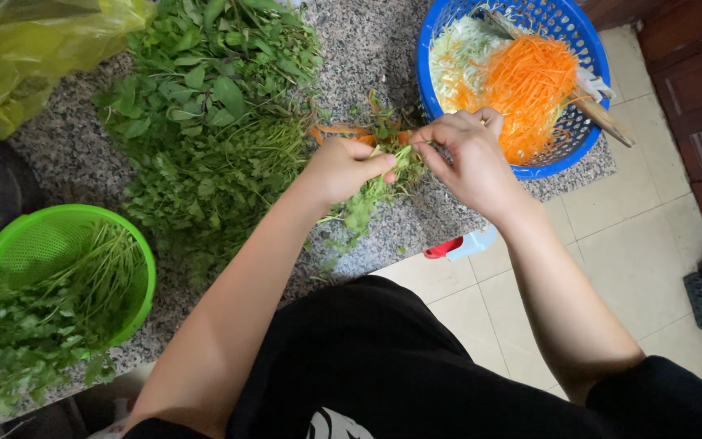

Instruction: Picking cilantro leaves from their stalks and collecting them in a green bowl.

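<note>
The fingers (383,165) of the left hand (343,169) are closed around a small bunch of leafy green herb sprigs (375,191), thumb pressed over the stems, so the bunch droops down and toward the person from the fist. The fingers (440,138) of the right hand (469,158) are pinched shut on the top of the same bunch, just beside the left thumb; the two hands nearly touch there. The sprigs look thin-stemmed and soft, with small bright green leaves, a little tangled, hanging just above the speckled grey granite surface (367,49) near its front edge.

Just behind the hands lie a few orange carrot peelings (339,130) on the surface. To the right of them stands a round blue plastic basket (587,49) holding shredded orange carrot (530,81) and pale shredded cabbage (457,49), with a wooden-handled tool (603,118) resting across its rim. To the left spreads a large loose heap of mixed green herbs (205,114), and beyond it a crumpled yellow plastic bag (26,49). Near the left front edge sits a round green plastic basket (10,244) filled with long-stemmed greens (50,317). Below the surface's edge is a pale tiled floor (635,211).
</note>
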